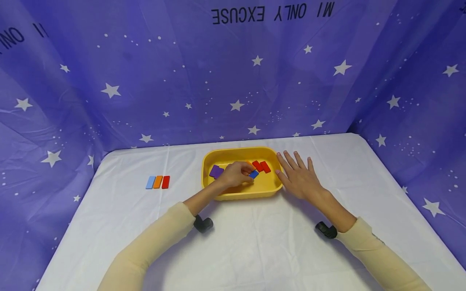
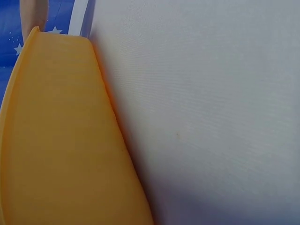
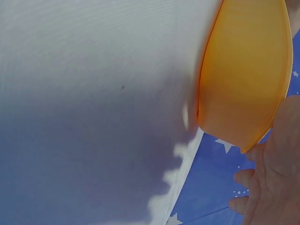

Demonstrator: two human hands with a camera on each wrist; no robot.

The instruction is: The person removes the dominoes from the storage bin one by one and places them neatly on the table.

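My left hand (image 1: pixel 236 174) reaches into a yellow tray (image 1: pixel 238 197), fingers bent. A blue tile (image 1: pixel 253 174) lies between its thumb and fingertips, seemingly pinched. Purple tiles (image 1: pixel 216 171) are left of that hand inside the tray. Two red tiles (image 1: pixel 265 167) lie on its right side, and part of an orange tile shows behind the fingers. My right hand (image 1: pixel 299 180) is spread flat with straight fingers at the tray's right end, its thumb and forefinger at the rim. The right wrist view shows this hand (image 3: pixel 279 168) beside the tray wall (image 3: pixel 243 70).
On the white cloth (image 1: pixel 251 242) left of the tray, a light blue tile (image 1: pixel 150 182), an orange tile (image 1: pixel 157 182) and a red tile (image 1: pixel 165 182) stand in a row. A purple star-patterned curtain (image 1: pixel 233 81) hangs behind the table and along both sides.
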